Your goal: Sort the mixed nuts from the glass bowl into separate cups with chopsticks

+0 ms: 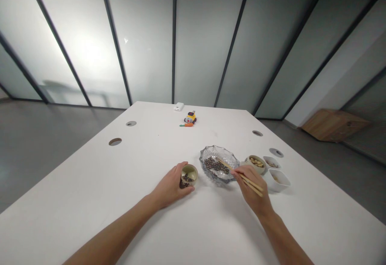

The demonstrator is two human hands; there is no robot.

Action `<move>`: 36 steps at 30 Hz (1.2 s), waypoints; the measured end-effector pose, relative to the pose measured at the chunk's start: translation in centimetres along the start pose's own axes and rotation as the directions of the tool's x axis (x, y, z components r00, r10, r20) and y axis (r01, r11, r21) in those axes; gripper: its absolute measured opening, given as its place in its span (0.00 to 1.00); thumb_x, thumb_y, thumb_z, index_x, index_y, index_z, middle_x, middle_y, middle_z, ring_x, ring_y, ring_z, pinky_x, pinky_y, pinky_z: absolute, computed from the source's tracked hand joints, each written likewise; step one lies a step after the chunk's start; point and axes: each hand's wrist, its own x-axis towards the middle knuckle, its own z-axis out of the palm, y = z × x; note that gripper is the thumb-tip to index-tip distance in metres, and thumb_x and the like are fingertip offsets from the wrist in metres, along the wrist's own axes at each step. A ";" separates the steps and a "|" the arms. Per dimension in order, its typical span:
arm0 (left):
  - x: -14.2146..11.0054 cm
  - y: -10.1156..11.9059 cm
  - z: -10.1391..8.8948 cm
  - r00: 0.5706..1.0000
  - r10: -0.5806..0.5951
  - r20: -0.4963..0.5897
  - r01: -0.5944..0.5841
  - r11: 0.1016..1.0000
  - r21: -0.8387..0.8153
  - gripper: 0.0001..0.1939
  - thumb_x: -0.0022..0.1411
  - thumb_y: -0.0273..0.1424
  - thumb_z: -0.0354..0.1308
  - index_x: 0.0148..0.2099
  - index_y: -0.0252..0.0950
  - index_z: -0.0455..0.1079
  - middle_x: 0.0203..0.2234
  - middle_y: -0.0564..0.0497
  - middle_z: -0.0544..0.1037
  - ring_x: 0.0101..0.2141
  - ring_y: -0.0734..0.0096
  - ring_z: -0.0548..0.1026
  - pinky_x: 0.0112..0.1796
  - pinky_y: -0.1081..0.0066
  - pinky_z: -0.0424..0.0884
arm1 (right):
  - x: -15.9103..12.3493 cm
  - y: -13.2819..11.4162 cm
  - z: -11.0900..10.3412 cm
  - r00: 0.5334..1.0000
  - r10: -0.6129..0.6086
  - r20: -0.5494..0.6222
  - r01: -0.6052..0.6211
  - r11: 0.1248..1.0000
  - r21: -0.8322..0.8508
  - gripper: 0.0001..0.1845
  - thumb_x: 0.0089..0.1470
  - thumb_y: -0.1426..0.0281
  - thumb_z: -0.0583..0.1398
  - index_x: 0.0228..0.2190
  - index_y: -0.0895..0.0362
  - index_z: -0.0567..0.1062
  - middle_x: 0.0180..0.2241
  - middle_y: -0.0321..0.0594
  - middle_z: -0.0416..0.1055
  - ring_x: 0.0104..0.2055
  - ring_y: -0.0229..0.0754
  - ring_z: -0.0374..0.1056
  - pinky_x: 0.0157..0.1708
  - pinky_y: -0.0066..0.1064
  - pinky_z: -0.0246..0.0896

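Right hand [252,197] clamped on chopsticks [225,163], long axis running forward-left to beans [210,163] in bowl [230,156]; right hand nearer them. Left hand [169,187] wrapped round cup [194,172], left of bowl, not touching it; beans inside too.

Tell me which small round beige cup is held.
The left beige cup, containing dark pieces, gripped by the left hand; no hand grips the right beige cup, containing tan nuts.

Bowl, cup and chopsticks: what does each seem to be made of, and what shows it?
Bowl: likely glass, perhaps plastic; glossy and see-through, with highlights.
Cup: probably glazed ceramic; smooth, pale inside with a sheen.
Chopsticks: apparently wood or bamboo; yellow-brown colour, finish unclear.
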 end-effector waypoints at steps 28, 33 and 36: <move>0.0 0.0 -0.1 1.000 -0.007 0.008 0.007 1.000 -0.003 0.41 0.62 0.35 0.71 0.72 0.40 0.60 0.66 0.37 0.73 0.63 0.44 0.74 0.66 0.48 0.69 | -0.3 -0.3 0.9 0.995 0.099 0.006 -0.099 0.994 0.044 0.12 0.70 0.61 0.63 0.35 0.52 0.82 0.35 0.41 0.81 0.36 0.44 0.78 0.40 0.37 0.77; -0.1 0.0 -0.1 1.000 -0.001 0.005 0.001 1.000 -0.010 0.40 0.62 0.36 0.71 0.72 0.42 0.60 0.66 0.38 0.73 0.63 0.44 0.74 0.65 0.46 0.69 | -0.2 -0.4 0.8 0.993 0.105 -0.044 -0.103 0.993 0.049 0.12 0.69 0.60 0.63 0.35 0.52 0.82 0.34 0.41 0.81 0.36 0.45 0.78 0.40 0.38 0.77; 0.0 0.0 -0.1 1.000 -0.007 0.011 0.007 1.000 -0.008 0.40 0.62 0.36 0.71 0.72 0.41 0.60 0.66 0.37 0.73 0.63 0.44 0.74 0.65 0.46 0.70 | -0.2 -0.4 0.8 0.995 0.086 -0.053 -0.083 0.995 0.058 0.11 0.69 0.61 0.64 0.35 0.52 0.82 0.34 0.40 0.81 0.37 0.45 0.77 0.40 0.38 0.77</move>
